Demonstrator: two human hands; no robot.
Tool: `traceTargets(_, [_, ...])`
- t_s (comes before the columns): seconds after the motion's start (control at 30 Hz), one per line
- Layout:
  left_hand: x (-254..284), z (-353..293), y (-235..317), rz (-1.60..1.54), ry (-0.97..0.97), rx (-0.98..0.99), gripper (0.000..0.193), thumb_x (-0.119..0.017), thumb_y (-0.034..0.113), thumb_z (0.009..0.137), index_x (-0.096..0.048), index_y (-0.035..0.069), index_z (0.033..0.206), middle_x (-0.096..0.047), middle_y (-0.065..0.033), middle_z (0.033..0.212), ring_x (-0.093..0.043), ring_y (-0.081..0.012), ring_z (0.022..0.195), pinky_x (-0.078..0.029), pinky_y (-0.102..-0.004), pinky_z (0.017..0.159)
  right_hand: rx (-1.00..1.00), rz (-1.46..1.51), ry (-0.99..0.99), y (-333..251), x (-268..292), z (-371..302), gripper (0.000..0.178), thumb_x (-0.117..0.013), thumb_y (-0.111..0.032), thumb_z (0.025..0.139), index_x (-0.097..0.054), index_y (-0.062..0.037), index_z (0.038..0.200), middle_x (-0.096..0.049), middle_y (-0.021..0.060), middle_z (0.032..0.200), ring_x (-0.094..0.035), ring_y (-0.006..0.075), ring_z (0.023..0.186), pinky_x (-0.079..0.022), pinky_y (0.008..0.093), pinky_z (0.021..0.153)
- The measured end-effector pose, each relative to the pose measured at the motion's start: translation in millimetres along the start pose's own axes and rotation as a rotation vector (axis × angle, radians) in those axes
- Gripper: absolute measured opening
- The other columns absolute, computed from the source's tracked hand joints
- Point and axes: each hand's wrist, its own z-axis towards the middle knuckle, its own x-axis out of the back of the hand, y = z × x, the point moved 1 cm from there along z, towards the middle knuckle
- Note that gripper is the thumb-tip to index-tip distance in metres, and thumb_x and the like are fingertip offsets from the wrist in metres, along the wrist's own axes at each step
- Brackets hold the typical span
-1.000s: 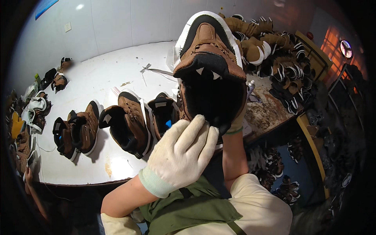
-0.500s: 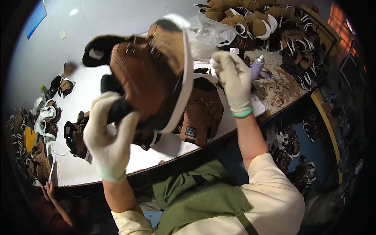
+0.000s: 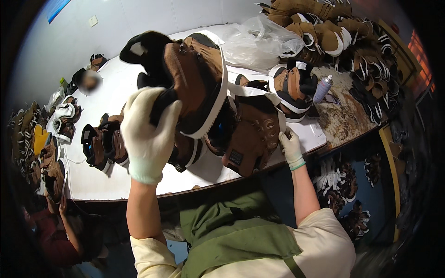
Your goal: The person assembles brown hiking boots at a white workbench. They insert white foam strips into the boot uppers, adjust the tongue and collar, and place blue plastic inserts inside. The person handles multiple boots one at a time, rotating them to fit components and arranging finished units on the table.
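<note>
My left hand [image 3: 150,134], in a white glove, is closed on the black padded collar of a brown hiking shoe [image 3: 190,83]. The shoe is raised and tilted above the table, its white toothed edge facing right. Below and right of it lies a brown shoe upper [image 3: 252,132] with a white strip along its far edge. My right hand [image 3: 291,146], also gloved, has its fingers closed at the right edge of this upper. Just beyond, a brown shoe [image 3: 294,88] with a white rim rests on the table.
A spray can [image 3: 323,89] stands at the right by a stained board. Behind lie a clear plastic bag [image 3: 264,41] and heaped brown pieces [image 3: 320,32]. More shoes [image 3: 102,143] are at the left. Another person's hands [image 3: 56,204] hold a shoe at lower left.
My right hand has come down from its raised place to the edge of the brown upper. The shoe with the white rim now shows beside the spray can. My left hand still holds its shoe.
</note>
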Motion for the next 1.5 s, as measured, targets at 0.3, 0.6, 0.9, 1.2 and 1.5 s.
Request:
traceTargets(0.3, [-57.4, 5.7, -24.2, 0.356, -0.295, -0.102, 0.022, -0.074, 0.017, 0.077, -0.067, 0.004, 0.094, -0.068, -0.0128, 0.087, -0.063, -0.0309, 0.091, -0.046, -0.0414, 0.086, -0.047, 0.611, 0.100, 14.7, 39.9, -9.3, 0.027, -0.061, -0.037, 0.097, -0.063, -0.0106, 0.100, -0.065, 0.0019, 0.101, -0.063, 0.0160, 0.087, -0.053, 0.0327, 0.074])
traceTargets(0.6, [-83.9, -11.9, -21.7, 0.645, -0.659, -0.161, 0.025, -0.070, 0.022, 0.083, -0.060, 0.004, 0.096, -0.066, -0.0101, 0.086, -0.062, -0.0278, 0.093, -0.041, -0.0477, 0.090, -0.071, 0.592, 0.194, -59.7, 55.2, -49.1, 0.031, -0.056, -0.044, 0.098, -0.064, -0.0136, 0.098, -0.064, 0.0005, 0.094, -0.058, 0.0149, 0.075, -0.047, 0.0320, 0.064])
traceTargets(0.9, [-85.4, -5.5, -31.6, 0.691, -0.758, -0.051, 0.025, -0.063, 0.029, 0.090, -0.060, 0.006, 0.100, -0.065, -0.0112, 0.082, -0.063, -0.0302, 0.086, -0.043, -0.0483, 0.083, 0.031, 0.517, 0.058, -131.9, 1.5, -0.9, 0.032, -0.055, -0.047, 0.097, -0.064, -0.0160, 0.098, -0.062, -0.0018, 0.089, -0.050, 0.0121, 0.065, -0.038, 0.0292, 0.056])
traceTargets(1.2, [-90.4, -7.6, -3.5, 0.522, -0.467, -0.242, 0.060, -0.068, 0.025, 0.085, -0.047, -0.001, 0.135, -0.049, -0.0227, 0.138, -0.052, -0.0377, 0.121, -0.037, -0.0503, 0.106, -0.300, 0.605, 0.130, -91.0, -47.5, 90.0, 0.029, -0.058, -0.046, 0.097, -0.065, -0.0174, 0.099, -0.061, -0.0026, 0.070, -0.039, 0.0112, 0.048, -0.032, 0.0295, 0.046])
traceTargets(1.5, [-152.8, 10.0, 26.2, 0.590, -0.600, -0.327, 0.070, -0.071, 0.031, 0.084, -0.043, 0.002, 0.141, -0.048, -0.0190, 0.142, -0.050, -0.0346, 0.126, -0.039, -0.0445, 0.105, -0.391, 0.559, 0.086, -67.8, -40.1, 104.0, 0.032, -0.051, -0.035, 0.101, -0.060, -0.0072, 0.114, -0.068, 0.0079, 0.094, -0.066, 0.0254, 0.078, -0.053, 0.0399, 0.067])
